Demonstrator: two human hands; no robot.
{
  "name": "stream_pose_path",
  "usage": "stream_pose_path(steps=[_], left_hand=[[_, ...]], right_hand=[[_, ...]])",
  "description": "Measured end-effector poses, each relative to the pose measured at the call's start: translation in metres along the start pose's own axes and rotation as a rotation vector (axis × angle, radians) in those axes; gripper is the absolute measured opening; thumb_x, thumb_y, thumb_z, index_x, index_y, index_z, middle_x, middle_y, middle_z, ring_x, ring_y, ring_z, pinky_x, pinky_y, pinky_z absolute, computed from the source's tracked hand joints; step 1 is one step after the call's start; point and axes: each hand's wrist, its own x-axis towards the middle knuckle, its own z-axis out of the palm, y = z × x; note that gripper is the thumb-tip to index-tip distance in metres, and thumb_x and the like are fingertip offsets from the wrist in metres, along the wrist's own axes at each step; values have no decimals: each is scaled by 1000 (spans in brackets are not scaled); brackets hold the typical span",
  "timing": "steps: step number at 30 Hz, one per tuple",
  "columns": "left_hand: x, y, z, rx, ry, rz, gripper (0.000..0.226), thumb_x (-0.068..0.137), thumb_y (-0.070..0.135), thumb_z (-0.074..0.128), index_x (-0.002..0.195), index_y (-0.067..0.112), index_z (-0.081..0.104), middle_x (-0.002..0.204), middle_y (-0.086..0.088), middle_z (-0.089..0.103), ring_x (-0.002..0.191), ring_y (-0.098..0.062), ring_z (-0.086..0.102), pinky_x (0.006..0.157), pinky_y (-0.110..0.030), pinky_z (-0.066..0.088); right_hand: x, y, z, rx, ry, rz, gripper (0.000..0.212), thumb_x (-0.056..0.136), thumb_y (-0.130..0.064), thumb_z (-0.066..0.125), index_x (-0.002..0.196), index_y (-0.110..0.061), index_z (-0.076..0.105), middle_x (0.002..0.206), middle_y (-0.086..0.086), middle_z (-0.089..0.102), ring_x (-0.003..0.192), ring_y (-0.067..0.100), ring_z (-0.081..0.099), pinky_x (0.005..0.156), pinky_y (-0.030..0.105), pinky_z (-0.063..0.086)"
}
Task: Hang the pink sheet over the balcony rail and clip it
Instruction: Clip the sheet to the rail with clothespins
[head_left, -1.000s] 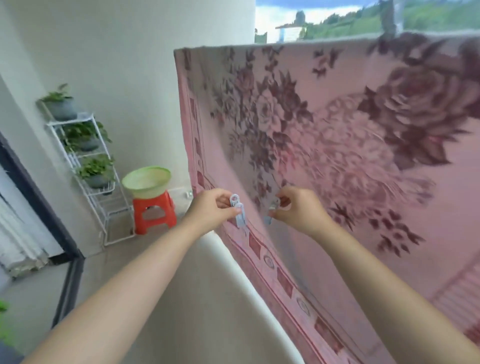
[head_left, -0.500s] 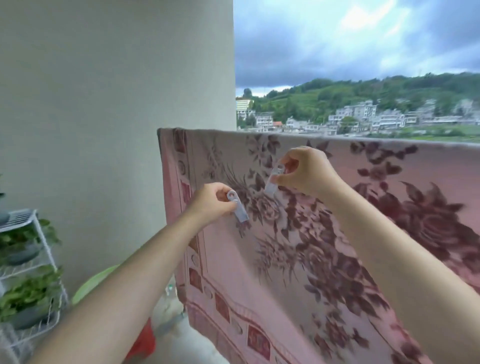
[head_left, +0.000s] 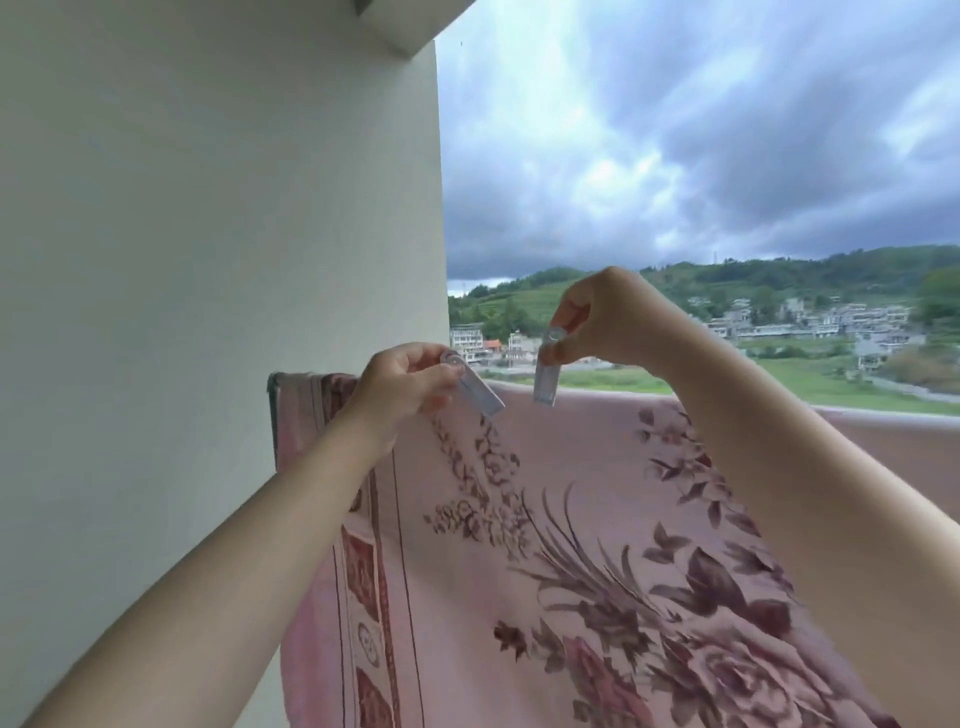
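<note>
Both hands have risen to the rail: left hand (head_left: 402, 382) pinches a clip (head_left: 475, 392), right hand (head_left: 602, 325) another clip (head_left: 547, 375) at one o'clock. Sheet (head_left: 571, 545) draped, unclipped.

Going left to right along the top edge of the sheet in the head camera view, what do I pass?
White wall → pink sheet corner → left hand → its clip → second clip → right hand → hillside buildings.
</note>
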Motion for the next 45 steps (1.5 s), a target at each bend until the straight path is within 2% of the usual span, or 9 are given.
stream_pose_path(steps=[4,9,14,16,19,28,34,39,45], left_hand=[[60,-40,-30,-202,-36,81,16,86,6,54,77,17,62,60,10,68,55,3,63,51,-11,52],[131,-77,-51,-495,-205,94,4,78,13,60,75,15,62,53,9,68,55,-5,61,48,-12,51],[180,-103,-54,-633,-424,98,23,65,31,73,76,15,61,55,9,70,64,-13,62,49,-12,51],[189,-110,-50,-648,-503,104,50,44,47,82,78,15,62,57,9,71,59,-7,65,49,-12,51],[191,-114,-44,-639,-556,111,2,79,18,62,77,16,61,54,11,70,59,-5,62,48,-11,50],[173,-96,-35,-568,-588,301,16,83,7,58,77,22,59,61,12,69,57,8,64,55,-9,53],[141,-62,8,-603,-670,315,13,83,7,58,78,19,60,78,1,63,72,-9,60,54,-9,52],[113,-25,52,-579,-668,324,16,83,8,60,97,0,63,75,2,61,69,-10,58,53,-8,51],[96,-15,82,-529,-635,288,22,84,9,59,103,-2,60,78,3,61,72,-8,58,54,-8,51]], right_hand=[[48,-2,30,-2,16,56,34,63,-17,79,91,0,69,92,19,70,75,20,57,72,30,50],[88,-9,48,99,16,246,18,62,-7,78,78,-3,71,60,7,65,52,10,58,65,22,54],[108,-25,53,22,27,406,10,64,-1,76,66,-8,68,40,-10,59,35,-3,55,45,7,50],[109,-28,51,2,5,475,12,66,0,73,64,-9,67,42,-8,60,36,-3,55,44,7,49],[107,-31,41,-22,-33,549,19,67,2,71,57,-12,64,45,-7,63,41,-1,58,49,9,52],[80,-35,7,-129,-86,677,19,68,5,68,59,-11,63,43,-9,65,45,-2,59,49,10,49],[32,-26,-29,-177,-67,764,20,71,4,67,59,-12,63,42,-11,63,44,-4,56,51,9,49],[13,-20,-54,-170,-81,740,21,74,6,63,61,-9,59,40,-11,61,41,-6,53,46,5,44],[10,-6,-57,-187,-215,665,19,72,3,67,63,-13,63,44,-13,63,46,-5,56,50,7,46]])
